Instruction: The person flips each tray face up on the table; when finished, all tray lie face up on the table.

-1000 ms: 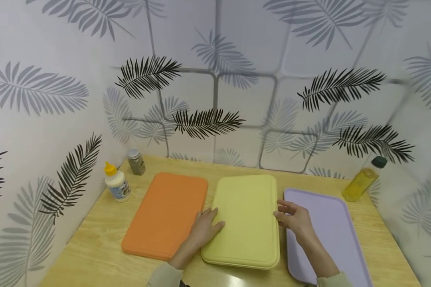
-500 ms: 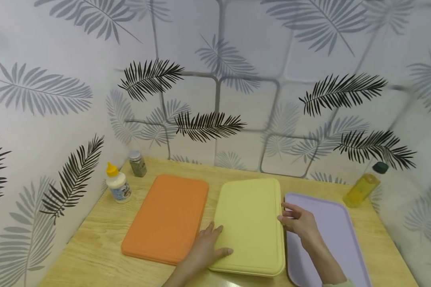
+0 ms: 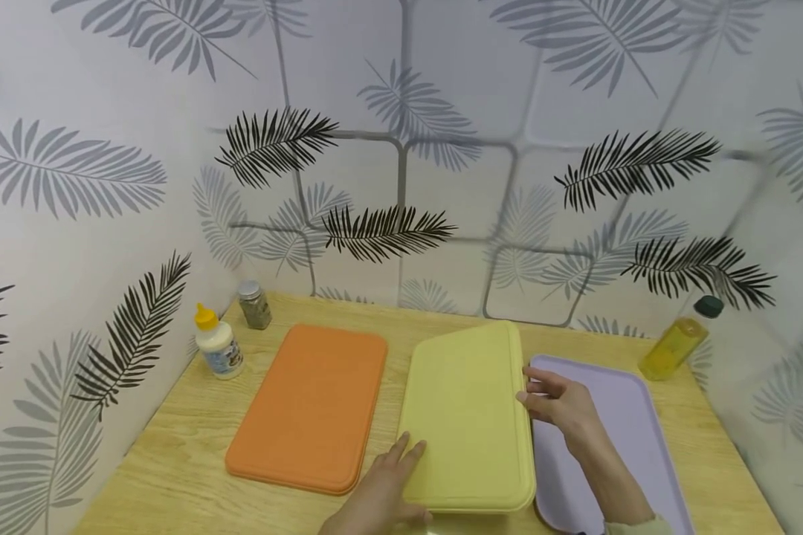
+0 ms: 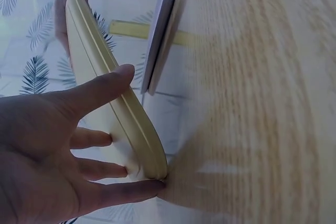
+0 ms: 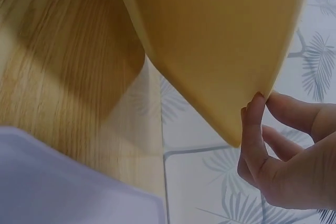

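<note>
A yellow tray [image 3: 468, 416] lies tilted in the middle of the table, its far right side raised off the wood. My right hand [image 3: 569, 409] pinches its right edge between thumb and fingers; the right wrist view shows the tray's underside [image 5: 210, 35] above the tabletop. At the near left corner, my left hand [image 3: 381, 494] touches the tray with spread, fairly straight fingers. In the left wrist view its thumb [image 4: 113, 85] lies across the tray's near edge, and one finger is by the low corner on the table. Left of it sits an orange tray [image 3: 314, 401].
A purple tray [image 3: 602, 401] lies at the right, partly under my right forearm. A white squeeze bottle with yellow cap [image 3: 218, 348] and a small jar [image 3: 254, 306] stand back left. A bottle of yellow liquid [image 3: 674, 348] stands back right, before the patterned wall.
My left hand has slid down the yellow tray's left side to its near corner. The tray has shifted slightly right and its far right side has risen, my right hand staying on the edge.
</note>
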Demonstrator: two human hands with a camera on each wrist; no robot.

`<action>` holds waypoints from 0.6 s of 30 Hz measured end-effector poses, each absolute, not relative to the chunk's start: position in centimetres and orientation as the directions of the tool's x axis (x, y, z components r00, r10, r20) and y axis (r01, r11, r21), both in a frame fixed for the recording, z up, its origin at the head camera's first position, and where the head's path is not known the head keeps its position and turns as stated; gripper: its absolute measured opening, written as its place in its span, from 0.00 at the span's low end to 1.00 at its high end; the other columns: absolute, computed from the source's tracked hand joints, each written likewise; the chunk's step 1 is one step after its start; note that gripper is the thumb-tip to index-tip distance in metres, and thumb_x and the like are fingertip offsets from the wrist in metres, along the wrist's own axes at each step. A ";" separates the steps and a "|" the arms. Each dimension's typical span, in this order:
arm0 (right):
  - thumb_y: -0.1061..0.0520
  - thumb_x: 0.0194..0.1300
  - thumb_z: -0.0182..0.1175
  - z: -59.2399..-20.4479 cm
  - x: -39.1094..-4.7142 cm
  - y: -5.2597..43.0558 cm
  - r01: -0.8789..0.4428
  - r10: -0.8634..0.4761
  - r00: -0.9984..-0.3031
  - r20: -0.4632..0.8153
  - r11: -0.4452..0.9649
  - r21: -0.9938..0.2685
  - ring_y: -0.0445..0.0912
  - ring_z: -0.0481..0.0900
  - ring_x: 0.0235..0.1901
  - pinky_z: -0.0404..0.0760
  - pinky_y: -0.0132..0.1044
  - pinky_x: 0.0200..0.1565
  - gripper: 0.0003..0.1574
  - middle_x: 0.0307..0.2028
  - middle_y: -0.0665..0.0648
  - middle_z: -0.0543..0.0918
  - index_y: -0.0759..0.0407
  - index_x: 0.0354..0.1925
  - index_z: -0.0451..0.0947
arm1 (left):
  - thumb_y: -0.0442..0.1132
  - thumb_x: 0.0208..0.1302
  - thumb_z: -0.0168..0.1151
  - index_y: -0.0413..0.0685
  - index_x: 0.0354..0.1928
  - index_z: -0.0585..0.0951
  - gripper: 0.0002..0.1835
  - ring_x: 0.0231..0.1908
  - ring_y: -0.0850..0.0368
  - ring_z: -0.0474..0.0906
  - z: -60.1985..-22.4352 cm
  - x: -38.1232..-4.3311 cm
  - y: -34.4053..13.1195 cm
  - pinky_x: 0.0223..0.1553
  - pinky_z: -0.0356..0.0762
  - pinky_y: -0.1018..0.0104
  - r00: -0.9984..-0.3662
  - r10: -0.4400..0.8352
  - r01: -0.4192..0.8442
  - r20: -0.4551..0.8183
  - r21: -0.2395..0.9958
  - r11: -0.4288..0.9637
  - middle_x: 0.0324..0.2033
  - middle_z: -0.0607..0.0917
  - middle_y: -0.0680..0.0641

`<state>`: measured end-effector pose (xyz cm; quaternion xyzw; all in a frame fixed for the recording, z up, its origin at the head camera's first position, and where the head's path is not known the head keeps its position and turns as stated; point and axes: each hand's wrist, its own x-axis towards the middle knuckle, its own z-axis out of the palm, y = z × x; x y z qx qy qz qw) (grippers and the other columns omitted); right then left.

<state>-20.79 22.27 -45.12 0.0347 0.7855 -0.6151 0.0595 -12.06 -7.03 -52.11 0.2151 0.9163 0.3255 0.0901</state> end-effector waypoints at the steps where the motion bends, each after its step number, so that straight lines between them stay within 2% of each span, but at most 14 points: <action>1: 0.61 0.62 0.66 -45.0 -20.8 22.3 0.128 -0.023 -0.990 -0.137 0.239 -0.962 0.37 0.79 0.39 0.83 0.34 0.42 0.37 0.46 0.60 0.79 0.68 0.66 0.66 | 0.50 0.46 0.74 0.44 0.71 0.61 0.51 0.60 0.27 0.64 -52.1 -12.1 -7.1 0.50 0.72 0.34 -0.889 0.458 0.332 -0.031 0.646 0.687 0.70 0.57 0.33; 7: 0.59 0.62 0.65 -44.1 -20.8 21.9 0.118 -0.048 -0.990 -0.132 0.227 -0.967 0.38 0.78 0.40 0.82 0.33 0.43 0.38 0.42 0.54 0.78 0.64 0.68 0.65 | 0.43 0.47 0.76 0.43 0.72 0.58 0.52 0.57 0.27 0.67 -52.1 -11.9 -6.8 0.48 0.75 0.37 -0.874 0.486 0.355 -0.025 0.650 0.672 0.71 0.55 0.33; 15: 0.57 0.62 0.66 -43.3 -20.7 21.3 0.108 -0.076 -0.989 -0.125 0.201 -0.974 0.39 0.77 0.42 0.81 0.33 0.44 0.39 0.43 0.55 0.76 0.63 0.68 0.65 | 0.38 0.47 0.76 0.37 0.70 0.57 0.50 0.55 0.33 0.72 -52.1 -11.4 -6.5 0.50 0.75 0.38 -0.859 0.509 0.430 0.055 0.617 0.659 0.68 0.58 0.28; 18: 0.55 0.63 0.66 -43.0 -20.7 20.9 0.096 -0.086 -0.990 -0.115 0.203 -0.974 0.40 0.77 0.43 0.81 0.34 0.45 0.39 0.44 0.57 0.75 0.62 0.68 0.64 | 0.36 0.48 0.75 0.35 0.70 0.57 0.50 0.53 0.34 0.74 -51.9 -11.3 -6.3 0.49 0.77 0.42 -0.854 0.516 0.443 0.075 0.625 0.643 0.67 0.59 0.27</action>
